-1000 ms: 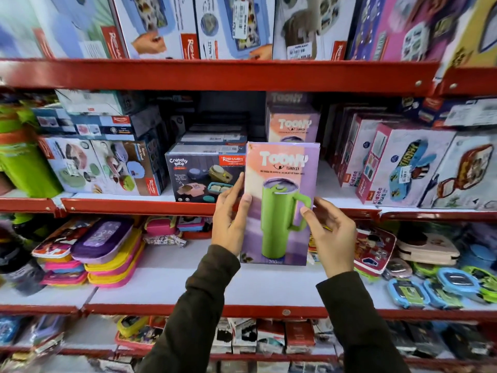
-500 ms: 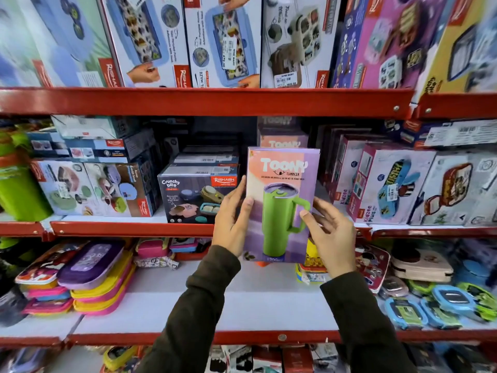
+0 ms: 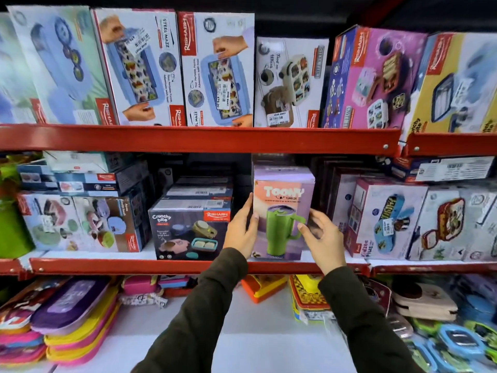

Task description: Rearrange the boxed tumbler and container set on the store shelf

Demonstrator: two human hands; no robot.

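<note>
A purple and orange Toony tumbler box [image 3: 282,208] with a green mug pictured stands upright on the red middle shelf [image 3: 172,265], at its front edge. My left hand [image 3: 240,228] presses flat against the box's left side. My right hand [image 3: 321,236] is at its right front corner, fingers spread and touching the box. Just left of it sits the dark Crunchy Bite container set box [image 3: 188,230], with more flat boxes stacked on top and behind.
Lunch-box cartons [image 3: 376,219] crowd the shelf right of the tumbler box, and more boxes [image 3: 80,222] stand at left. Tall cartons [image 3: 215,68] line the upper shelf. Below lie stacked colourful lunch boxes [image 3: 70,321] and loose containers [image 3: 451,343].
The tumbler box has gone up from in front of the lower shelf and back onto the middle shelf. Both hands went with it, and my view tilted upward.
</note>
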